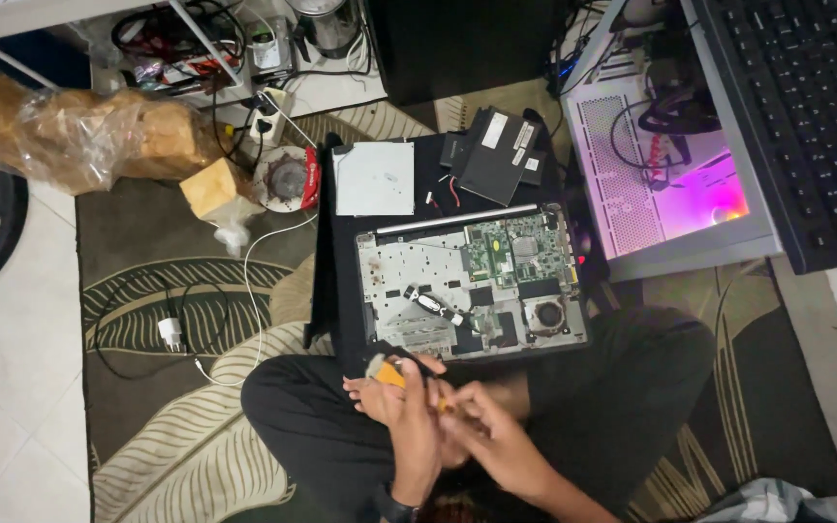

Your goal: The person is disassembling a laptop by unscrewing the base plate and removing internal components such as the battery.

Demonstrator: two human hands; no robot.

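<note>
Your landmark is the opened grey laptop base [472, 286], lying bottom-up on a black mat with its green circuit board and round fan exposed. Its long axis runs left to right across your view, with the silver hinge bar along the far edge and the near edge just above your knees.

Just below that near edge, towards its left end, you hold a small yellow-and-black handled tool [387, 371]. Its long axis slants from upper left, by the laptop base, down to the right into your hands; which end is the tip is too small to tell.

Your left hand [401, 399] is curled closed around the yellow part of the tool. Your right hand [496, 436] sits touching it on the right, fingers bent inward and pinching near the tool's lower end; how firmly it grips you cannot tell.

Beyond the laptop base's far edge lie a flat silver square drive [374, 178] on the left and a black rectangular battery pack [494, 143] on the right. Right of the laptop base stands an open white computer case [666, 174], glowing pink inside.
</note>
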